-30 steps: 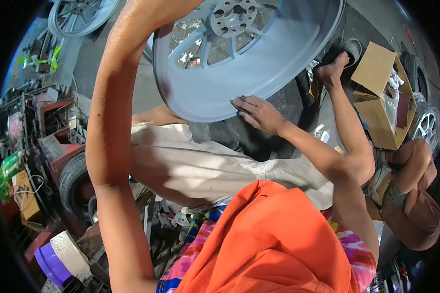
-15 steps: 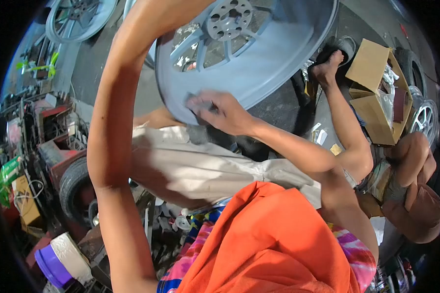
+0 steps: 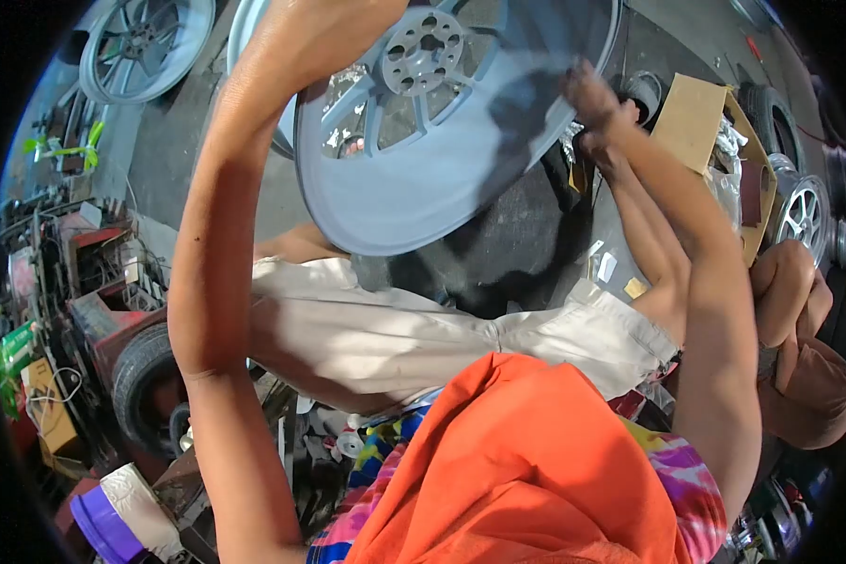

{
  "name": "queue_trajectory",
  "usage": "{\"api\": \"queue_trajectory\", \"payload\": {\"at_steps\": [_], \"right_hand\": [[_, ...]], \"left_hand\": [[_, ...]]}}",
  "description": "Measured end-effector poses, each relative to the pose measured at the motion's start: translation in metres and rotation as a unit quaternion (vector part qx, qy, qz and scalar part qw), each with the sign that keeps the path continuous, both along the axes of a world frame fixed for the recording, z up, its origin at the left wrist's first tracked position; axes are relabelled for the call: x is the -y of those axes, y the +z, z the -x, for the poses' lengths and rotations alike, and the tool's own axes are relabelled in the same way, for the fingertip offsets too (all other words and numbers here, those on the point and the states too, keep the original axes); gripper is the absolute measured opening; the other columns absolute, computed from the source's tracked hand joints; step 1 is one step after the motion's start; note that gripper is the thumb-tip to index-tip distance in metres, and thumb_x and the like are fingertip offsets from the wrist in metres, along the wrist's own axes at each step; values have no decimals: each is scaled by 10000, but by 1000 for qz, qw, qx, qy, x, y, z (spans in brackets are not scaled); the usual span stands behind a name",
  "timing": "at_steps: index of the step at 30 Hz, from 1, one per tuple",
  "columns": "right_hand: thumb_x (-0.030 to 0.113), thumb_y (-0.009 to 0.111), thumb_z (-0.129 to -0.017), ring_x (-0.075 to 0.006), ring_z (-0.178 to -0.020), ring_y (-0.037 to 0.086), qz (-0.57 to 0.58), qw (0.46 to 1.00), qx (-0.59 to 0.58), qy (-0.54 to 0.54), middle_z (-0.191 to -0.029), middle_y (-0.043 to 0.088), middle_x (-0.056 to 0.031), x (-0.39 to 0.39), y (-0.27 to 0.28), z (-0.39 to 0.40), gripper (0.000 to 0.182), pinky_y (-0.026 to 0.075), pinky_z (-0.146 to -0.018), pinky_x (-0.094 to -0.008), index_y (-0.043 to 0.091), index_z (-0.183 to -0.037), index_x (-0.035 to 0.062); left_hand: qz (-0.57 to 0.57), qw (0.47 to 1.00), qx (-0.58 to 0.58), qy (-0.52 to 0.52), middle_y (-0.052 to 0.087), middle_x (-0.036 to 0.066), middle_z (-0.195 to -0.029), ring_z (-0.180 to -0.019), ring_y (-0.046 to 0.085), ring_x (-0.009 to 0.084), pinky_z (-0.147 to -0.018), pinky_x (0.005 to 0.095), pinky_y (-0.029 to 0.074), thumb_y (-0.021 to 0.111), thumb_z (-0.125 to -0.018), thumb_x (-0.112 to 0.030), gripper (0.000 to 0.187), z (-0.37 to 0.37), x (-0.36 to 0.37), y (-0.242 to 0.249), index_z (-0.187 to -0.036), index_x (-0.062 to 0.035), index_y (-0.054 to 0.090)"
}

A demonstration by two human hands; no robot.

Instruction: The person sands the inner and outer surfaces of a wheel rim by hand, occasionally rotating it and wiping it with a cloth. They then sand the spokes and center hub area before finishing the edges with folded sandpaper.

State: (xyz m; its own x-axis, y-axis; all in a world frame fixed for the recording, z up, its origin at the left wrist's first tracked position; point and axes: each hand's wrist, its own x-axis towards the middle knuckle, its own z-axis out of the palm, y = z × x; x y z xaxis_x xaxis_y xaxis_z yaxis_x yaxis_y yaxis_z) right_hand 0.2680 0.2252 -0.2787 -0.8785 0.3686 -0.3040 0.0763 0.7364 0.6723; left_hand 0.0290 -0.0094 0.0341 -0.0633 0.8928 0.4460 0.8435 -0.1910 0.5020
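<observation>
A large grey wheel rim (image 3: 423, 179) tilts in front of my knees, its spokes and drilled hub at the top of the view. My left hand (image 3: 348, 28) is at the rim's upper left, and its fingers run out of the picture at the top edge. Over the rim's right edge is my right hand (image 3: 597, 99), blurred by motion. Whether a small pad is in its fingers cannot be made out. The hand's shadow falls on the rim's inner face.
Another rim (image 3: 146, 47) lies at the upper left. An open cardboard box (image 3: 691, 122) stands at the right, near a silver wheel (image 3: 804, 211) and a person with bent knees (image 3: 785, 282). Tyres (image 3: 146, 390) and cluttered tools are at the left.
My right hand has swept from the rim's lower edge up and right to its right edge. The rim has shifted slightly left in view.
</observation>
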Motion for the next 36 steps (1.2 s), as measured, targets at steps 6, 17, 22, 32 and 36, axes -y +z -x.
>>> {"api": "queue_trajectory", "payload": {"at_steps": [6, 17, 22, 32, 36], "right_hand": [[91, 643, -820, -341, -961, 675, 641, 706, -299, -46, -1087, 695, -135, 245, -31, 50, 273, 551, -853, -428, 679, -1091, 88], [85, 619, -920, -207, -899, 704, 643, -254, -698, -187, -991, 709, -83, 11, 178, 116, 111, 588, -808, -350, 681, -973, 11], [19, 624, -910, -290, -1064, 659, 560, -260, -774, -137, -1179, 657, -145, -7, 83, 39, 296, 538, -954, -425, 615, -1203, -26], [1, 612, -934, -150, -819, 651, 596, 360, -666, -266, -985, 681, -129, 187, 44, -34, 424, 563, -690, -291, 522, -1340, 85], [-106, 584, -731, -360, -829, 656, 529, 609, -555, -203, -943, 637, -166, 229, 34, -76, 300, 524, -735, -405, 659, -1005, -8]], "left_hand": [[-93, 992, -79, 23, 679, 252, -1156, -1059, 661, 365, -940, 387, 500, 589, -959, -226, 399, 15, -13, -17, -1233, 62, 621], [21, 997, 62, 45, 658, 213, -1274, -1211, 617, 338, -1039, 363, 436, 509, -1036, -412, 494, 13, 3, -15, -1332, -31, 613], [16, 996, 61, 58, 658, 214, -1275, -1206, 617, 333, -1035, 363, 434, 506, -1044, -395, 477, 17, 2, -14, -1332, -30, 614], [-38, 997, 44, 40, 679, 261, -1125, -1077, 646, 394, -954, 390, 472, 501, -1037, -346, 458, -36, -59, -26, -1273, 30, 616], [-85, 994, -12, 64, 701, 238, -1032, -1007, 636, 458, -906, 471, 490, 479, -1012, -214, 351, -79, -119, -38, -1160, 45, 665]]}}
